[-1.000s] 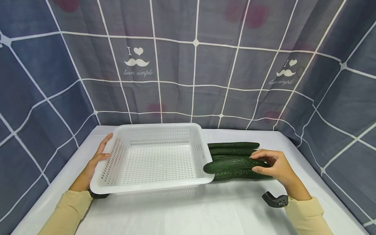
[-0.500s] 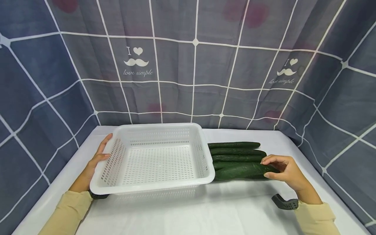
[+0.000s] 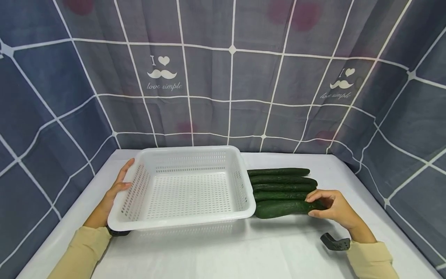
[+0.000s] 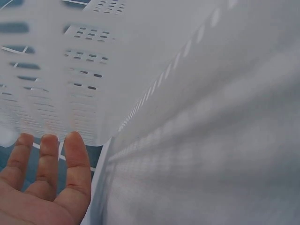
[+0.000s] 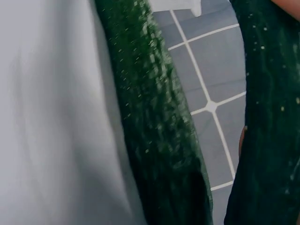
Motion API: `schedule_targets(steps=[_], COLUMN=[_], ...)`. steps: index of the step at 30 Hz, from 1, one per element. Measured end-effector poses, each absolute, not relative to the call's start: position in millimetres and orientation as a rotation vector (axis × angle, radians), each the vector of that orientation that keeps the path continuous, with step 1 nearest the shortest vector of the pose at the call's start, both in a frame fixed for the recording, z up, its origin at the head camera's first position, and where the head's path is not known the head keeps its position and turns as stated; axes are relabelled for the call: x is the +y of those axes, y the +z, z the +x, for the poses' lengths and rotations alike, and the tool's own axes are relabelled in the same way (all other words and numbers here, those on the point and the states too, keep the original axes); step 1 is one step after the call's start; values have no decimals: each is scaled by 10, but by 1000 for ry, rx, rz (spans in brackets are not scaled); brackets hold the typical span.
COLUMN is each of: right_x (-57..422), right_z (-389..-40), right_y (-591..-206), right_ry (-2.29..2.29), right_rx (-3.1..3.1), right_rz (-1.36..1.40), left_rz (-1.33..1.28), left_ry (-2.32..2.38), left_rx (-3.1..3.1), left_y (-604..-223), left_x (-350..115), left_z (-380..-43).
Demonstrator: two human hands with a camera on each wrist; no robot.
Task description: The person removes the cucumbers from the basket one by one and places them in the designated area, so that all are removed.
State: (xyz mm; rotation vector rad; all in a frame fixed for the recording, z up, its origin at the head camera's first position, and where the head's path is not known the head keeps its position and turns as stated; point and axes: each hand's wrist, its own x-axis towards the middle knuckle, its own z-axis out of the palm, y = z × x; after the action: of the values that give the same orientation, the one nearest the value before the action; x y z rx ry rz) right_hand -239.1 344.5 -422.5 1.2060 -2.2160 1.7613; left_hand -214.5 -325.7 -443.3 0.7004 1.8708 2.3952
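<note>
My left hand (image 3: 113, 193) is at the left end of a white perforated plastic basket (image 3: 167, 223), thumb and fingertips at its rim. In the left wrist view the fingers (image 4: 76, 152) are nearly straight beside the slotted wall. To the right of the basket my right hand (image 3: 332, 209) grips the right end of the front cucumber (image 3: 277, 209) between thumb and fingers. The right wrist view has this cucumber raised along the right side, apart from another cucumber (image 5: 150, 108) by the cloth. Several cucumbers (image 3: 283, 180) lie side by side behind it.
A white cloth (image 3: 195, 255) covers the table. Grey-blue checked curtains (image 3: 209, 77) close in the back and both sides. Black wrist bands (image 3: 334, 242) sit below both hands. The basket's right wall hides the cucumbers' left ends.
The right hand has brought the held cucumber forward, first to the right and then slightly back left, to the front of the row. The left hand and the basket have stayed in place.
</note>
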Motion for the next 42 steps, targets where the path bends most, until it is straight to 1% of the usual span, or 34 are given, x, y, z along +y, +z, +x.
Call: schedule_targets(steps=[3,9,16,20,24,33,38,42], right_x=[3422,3348,3298,3284,3271,3139,3097,3103], right_z=[-2396,-2430,-2459,-2457,-2453,-2422,-2383,-2330], right_y=[-4260,-4318,-4367,-4369,-4354,-4304,-4245,-4125], right_ry=[1748,1669,1550,1484,1330,947,859,837], right_rx=[-2266,-2332,-2394,-2447,-2533,-2635,-2712,-2836], right_rz=[1183,1189,1199,1167,1127,1111,1081,1086], left_rz=[699,603,644,574,524,542,502,539], left_ry=[2414,2340,2350,2330,2321,2320,2315,2335], left_rx=[1873,1975,1978,2000,2018,2034,2044,2008], left_y=[-4439,-4425,-4426,-4416,-4414,-4418,-4412,-4422], left_x=[-3263,-3279,-3303,-3302,-3295,-3324,-3314,-3312], left_z=[-2135,-2104,-2113,-2105,-2091,-2074,-2070,-2065])
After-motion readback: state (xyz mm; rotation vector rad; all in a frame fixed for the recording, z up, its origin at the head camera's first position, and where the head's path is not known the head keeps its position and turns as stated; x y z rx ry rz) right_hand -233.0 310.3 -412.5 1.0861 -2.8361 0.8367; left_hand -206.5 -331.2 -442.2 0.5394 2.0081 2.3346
